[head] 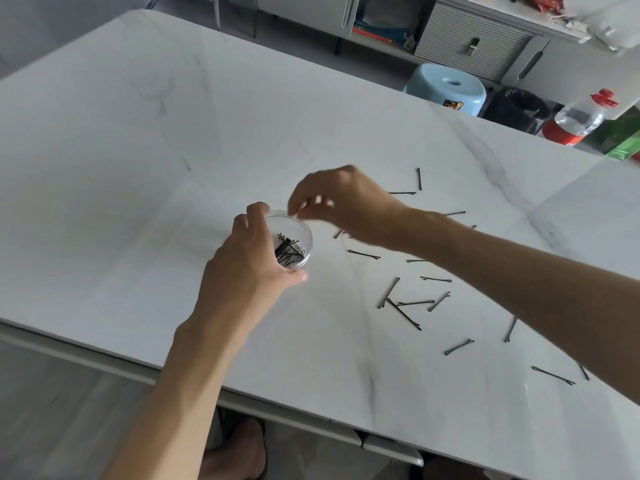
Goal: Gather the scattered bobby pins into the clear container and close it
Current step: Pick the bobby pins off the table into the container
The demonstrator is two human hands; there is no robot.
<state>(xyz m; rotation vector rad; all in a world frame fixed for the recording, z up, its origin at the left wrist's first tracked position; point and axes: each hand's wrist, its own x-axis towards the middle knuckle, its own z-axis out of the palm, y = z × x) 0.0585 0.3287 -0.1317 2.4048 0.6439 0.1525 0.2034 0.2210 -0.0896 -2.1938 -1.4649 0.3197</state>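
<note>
Reaching in from the near edge, the left hand (pixel 249 258) wraps fingers and thumb round the clear container (pixel 300 227), which stands open-topped on the white marbled table (pixel 173 168) with a heap of bobby pins (pixel 289 252) inside. Just over its far right rim hangs the right hand (pixel 346 202), fingers bent down and blurred, so any pinch cannot be told. Right of it, loose pins (pixel 404 314) lie scattered from far to near.

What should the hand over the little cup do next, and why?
Probably the right hand should reach for a bobby pin close beside the clear container: many loose pins lie on the table, while the left hand holds the lidless container steady.
</note>
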